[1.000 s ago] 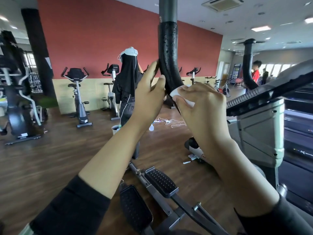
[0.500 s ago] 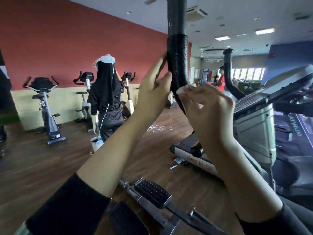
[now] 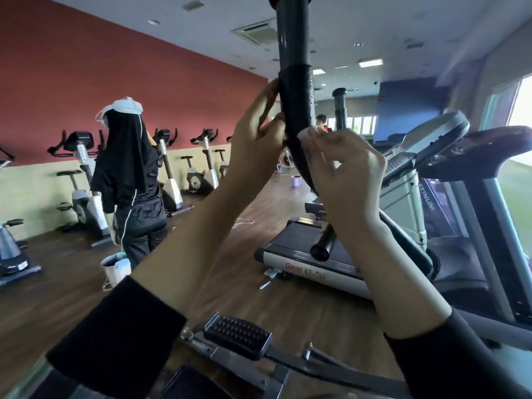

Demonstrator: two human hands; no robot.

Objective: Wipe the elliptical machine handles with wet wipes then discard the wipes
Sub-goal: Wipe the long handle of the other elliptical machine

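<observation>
A: What's the grip?
B: The right hand (image 3: 342, 171) pinches a wet wipe (image 3: 307, 133) against the elliptical handle (image 3: 296, 110); the left hand (image 3: 259, 133), fingers straight, steadies its other side.
A: Risk?
B: Likely the small wipe slips from that pinch and drops by the pedal (image 3: 237, 335).
</observation>
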